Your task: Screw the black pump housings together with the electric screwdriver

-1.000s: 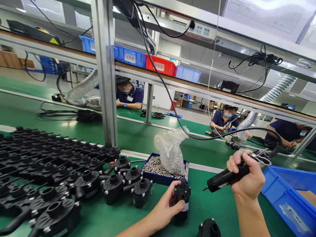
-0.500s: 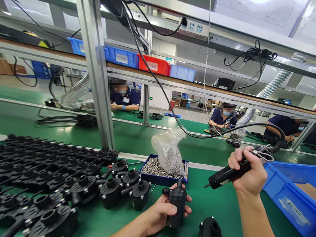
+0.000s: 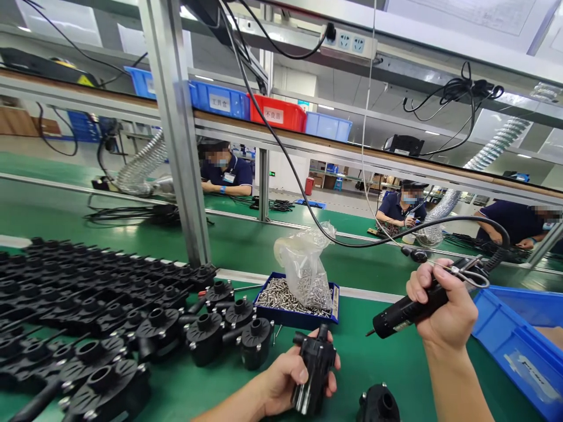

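Note:
My left hand (image 3: 288,375) is closed around a small black pump (image 3: 313,369), which it holds above the green bench, its ports facing up and left. In my right hand (image 3: 444,310) is a black electric screwdriver (image 3: 407,310), its bit pointing down and left, apart from the pump. Behind the pump sits a blue tray (image 3: 303,317) of loose screws (image 3: 277,293), with a clear plastic bag (image 3: 308,269) of screws lying in it. Another black pump (image 3: 378,404) stands at the front edge of view, between my hands.
Rows of black pumps (image 3: 109,293) cover the bench's left side. A blue bin (image 3: 519,346) stands at the right. The screwdriver's cable (image 3: 303,193) loops in front of me beside a metal post (image 3: 178,135). Several co-workers (image 3: 229,173) sit across the bench.
My left hand has turned the pump slightly, so more of its glossy side shows. The screwdriver stays nearly where it was. The whole view has shifted a little.

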`<state>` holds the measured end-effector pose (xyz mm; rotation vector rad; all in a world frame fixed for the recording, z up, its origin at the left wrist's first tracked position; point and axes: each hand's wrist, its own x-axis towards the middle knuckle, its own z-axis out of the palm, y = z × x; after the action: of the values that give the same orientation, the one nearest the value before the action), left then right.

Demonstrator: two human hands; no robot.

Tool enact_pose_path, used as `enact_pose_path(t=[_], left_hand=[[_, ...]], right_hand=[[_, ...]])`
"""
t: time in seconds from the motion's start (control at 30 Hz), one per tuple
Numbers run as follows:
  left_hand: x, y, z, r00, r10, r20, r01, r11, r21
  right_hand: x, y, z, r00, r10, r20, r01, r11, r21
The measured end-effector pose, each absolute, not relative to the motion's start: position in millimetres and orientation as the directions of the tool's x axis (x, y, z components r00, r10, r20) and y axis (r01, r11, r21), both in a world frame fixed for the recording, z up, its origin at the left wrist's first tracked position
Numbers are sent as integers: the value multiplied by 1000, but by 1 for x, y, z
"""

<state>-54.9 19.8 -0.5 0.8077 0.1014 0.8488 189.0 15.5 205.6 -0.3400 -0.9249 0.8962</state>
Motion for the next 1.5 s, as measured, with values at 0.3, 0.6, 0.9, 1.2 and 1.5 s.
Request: enact_pose_path(t=[0.3, 0.6, 0.9, 1.2, 1.5], left_hand=[[-54, 12, -5, 388, 845, 367, -5, -397, 918], [-55, 10, 1, 359, 862, 358, -14, -379, 925], [-54, 9, 2, 343, 868, 359, -63, -360, 931], [-51, 7, -8, 273, 907, 322, -68, -316, 946], [-49, 16, -17, 322, 862, 392, -140, -366, 920]], right_hand=[[150, 15, 174, -68, 766, 639, -487, 533, -692], [126, 25, 157, -180, 807, 562, -455, 438, -775], [120, 20, 158, -247, 802, 544, -419, 418, -806], [106, 18, 152, -151, 817, 557, -435, 451, -779], [111, 18, 157, -115, 818, 563, -338, 501, -797]])
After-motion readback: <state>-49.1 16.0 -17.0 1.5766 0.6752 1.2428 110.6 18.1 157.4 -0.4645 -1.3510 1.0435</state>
